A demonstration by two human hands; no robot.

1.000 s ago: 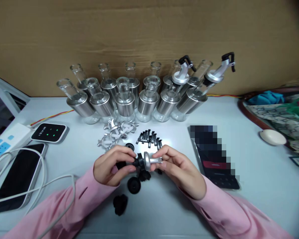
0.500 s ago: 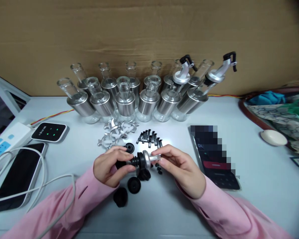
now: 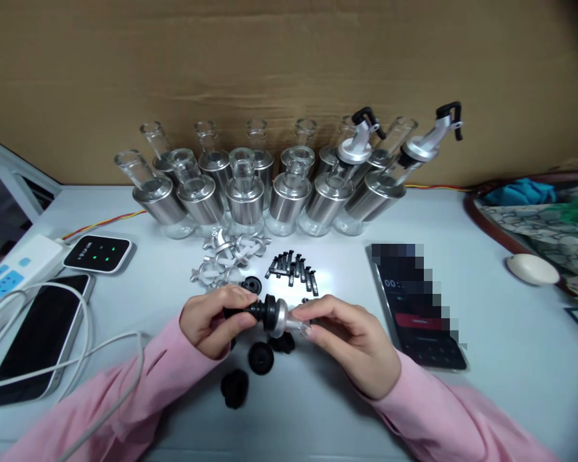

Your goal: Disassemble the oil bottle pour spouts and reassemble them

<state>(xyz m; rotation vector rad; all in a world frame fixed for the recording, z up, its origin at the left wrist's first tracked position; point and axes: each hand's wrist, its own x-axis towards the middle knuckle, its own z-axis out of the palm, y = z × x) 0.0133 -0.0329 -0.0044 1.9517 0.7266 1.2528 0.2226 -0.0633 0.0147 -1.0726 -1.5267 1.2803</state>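
Between my hands, a black ribbed stopper [image 3: 268, 312] lies in line with a silver pourer spout [image 3: 280, 318], the two pressed together or nearly so. My left hand [image 3: 216, 319] pinches the stopper's narrow black end. On the other side my right hand [image 3: 349, 338] grips the spout's slim tip between thumb and fingers. Loose black stoppers [image 3: 261, 358] lie on the table just below the held parts. Behind my left hand is a pile of silver spouts [image 3: 231, 256]; small black levers [image 3: 291, 264] lie beyond my right fingers.
Two rows of glass bottles with metal sleeves [image 3: 245, 197] stand along the cardboard [image 3: 289, 58]; two carry finished-looking pourers. A phone [image 3: 417, 321] lies at right, near a white oval dish [image 3: 532, 269]. At left are another phone [image 3: 33, 346], a white cable [image 3: 137, 372] and a Wi-Fi device [image 3: 99, 254].
The spout's tip has tilted slightly downward, and my right hand has dropped a little with it. Both hands keep their hold. The whole view has shifted slightly.
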